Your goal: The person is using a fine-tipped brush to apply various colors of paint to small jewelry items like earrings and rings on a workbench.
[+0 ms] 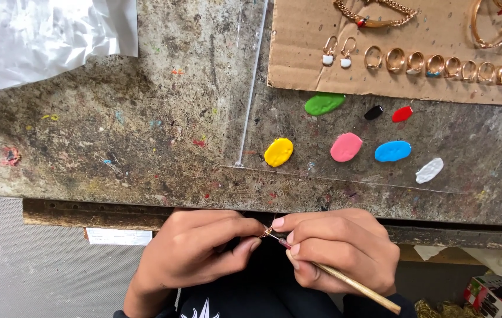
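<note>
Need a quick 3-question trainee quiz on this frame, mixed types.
1. True or false: the right hand holds a thin wooden stick.
2. Which paint blob lies nearest the cardboard sheet? A) yellow blob B) green blob C) white blob
3. Fill in: the left hand pinches a small ____-coloured piece at the stick's tip.

Key: 1 true; 2 B; 3 gold.

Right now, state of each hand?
Left hand: closed, pinching a small gold piece at its fingertips.
Right hand: closed on a thin wooden stick, tip at the piece.
</note>
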